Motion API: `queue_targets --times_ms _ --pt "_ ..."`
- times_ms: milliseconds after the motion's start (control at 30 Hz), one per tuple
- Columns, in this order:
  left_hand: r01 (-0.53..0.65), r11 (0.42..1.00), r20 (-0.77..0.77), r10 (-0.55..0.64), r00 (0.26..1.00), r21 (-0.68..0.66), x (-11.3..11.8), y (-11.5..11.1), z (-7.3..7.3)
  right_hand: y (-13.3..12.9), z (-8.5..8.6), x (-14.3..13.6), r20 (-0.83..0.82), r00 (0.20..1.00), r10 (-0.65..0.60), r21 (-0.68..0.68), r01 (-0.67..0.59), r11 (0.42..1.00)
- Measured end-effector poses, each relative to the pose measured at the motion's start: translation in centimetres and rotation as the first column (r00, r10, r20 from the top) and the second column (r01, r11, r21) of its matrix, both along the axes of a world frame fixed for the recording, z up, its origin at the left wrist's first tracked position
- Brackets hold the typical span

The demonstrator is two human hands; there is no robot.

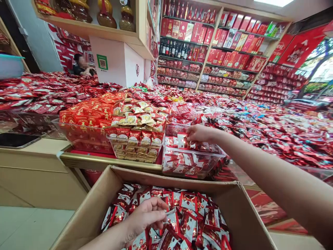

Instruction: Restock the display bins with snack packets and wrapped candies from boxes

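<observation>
My left hand point(149, 213) is inside an open cardboard box point(238, 211) full of small red-and-white candy packets point(188, 224). Its thumb and fingers are closed at the edge of one candy packet point(171, 219). Farther forward, my right hand point(200, 134) reaches into a clear plastic bin point(192, 151) partly filled with the same kind of packets. Its curled fingers pinch a packet point(181, 140) that stands upright over the others. My right fingertips are partly hidden behind the packet and the hand itself.
Left of the bin stand containers heaped with durian-labelled packets point(135, 139) and orange-red packets point(88, 116). A gold-edged counter rail point(109, 162) runs behind the box. Heaps of packets point(273, 139) spread to the right. A phone-like dark slab point(19, 140) lies left. A person point(83, 65) is at the back.
</observation>
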State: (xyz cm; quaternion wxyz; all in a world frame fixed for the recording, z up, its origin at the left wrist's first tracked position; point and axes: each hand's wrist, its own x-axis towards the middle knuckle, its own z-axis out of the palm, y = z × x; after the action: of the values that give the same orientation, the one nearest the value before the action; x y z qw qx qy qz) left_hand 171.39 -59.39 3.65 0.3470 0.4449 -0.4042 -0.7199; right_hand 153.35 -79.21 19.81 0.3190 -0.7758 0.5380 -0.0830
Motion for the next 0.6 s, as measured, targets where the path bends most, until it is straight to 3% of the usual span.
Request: queue_targets --times_ms 100,200,467,600 --pt "0.065 0.996 0.002 -0.065 0.998 -0.059 0.0 0.1 -0.2 -0.5 -1.8 1.1 -0.14 0.989 0.043 0.158 -0.02 0.987" --pt "0.134 0.987 0.007 -0.134 0.991 -0.091 -0.1 0.3 -0.2 -0.2 -2.9 1.4 -0.16 0.986 0.05 0.16 -0.024 0.987" --pt "0.309 0.946 0.192 -0.287 0.938 -0.096 -0.7 0.7 -0.7 -0.7 -3.5 1.5 -0.354 0.931 0.087 -0.056 -0.114 0.992" --pt "0.355 0.932 0.237 -0.329 0.914 -0.076 -0.7 0.6 -0.9 -1.1 -3.5 1.6 -0.467 0.875 0.125 -0.089 -0.187 0.978"
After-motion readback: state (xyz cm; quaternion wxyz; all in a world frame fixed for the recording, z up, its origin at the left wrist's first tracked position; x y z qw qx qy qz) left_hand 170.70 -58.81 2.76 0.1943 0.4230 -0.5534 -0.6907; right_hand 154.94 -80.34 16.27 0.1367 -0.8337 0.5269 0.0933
